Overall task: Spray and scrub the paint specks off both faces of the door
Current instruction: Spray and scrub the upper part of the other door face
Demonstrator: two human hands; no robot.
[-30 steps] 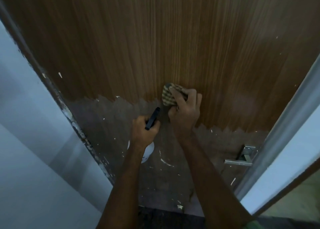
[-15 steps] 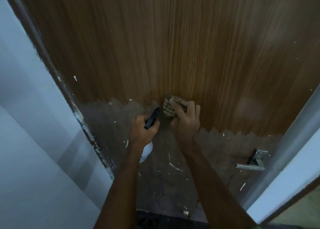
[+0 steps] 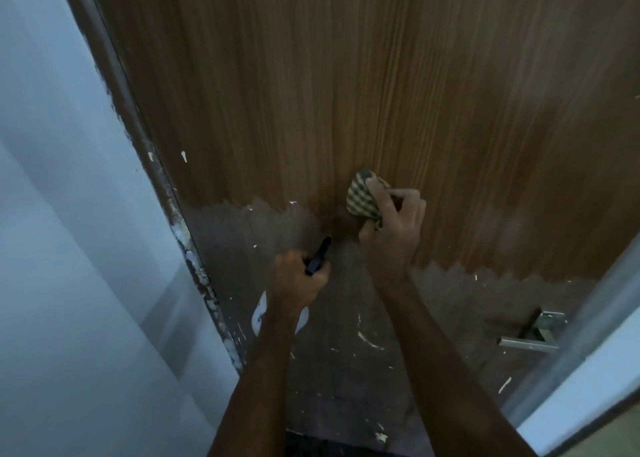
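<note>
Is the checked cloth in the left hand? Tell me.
No, the right hand presses the checked cloth on the door; the left hand grips a spray bottle.

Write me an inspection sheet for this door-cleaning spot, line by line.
Surface: door, upper part clean wood grain, lower part dull with white paint specks.
Job's things: checked cloth pressed on the door; spray bottle, black nozzle aimed at the door.
Clutter: nothing seen.
Hands: left hand grips the bottle; right hand holds the cloth.
Cables: nothing seen.
Surroundings: metal handle at right; paint-chipped door edge, pale wall at left.
</note>
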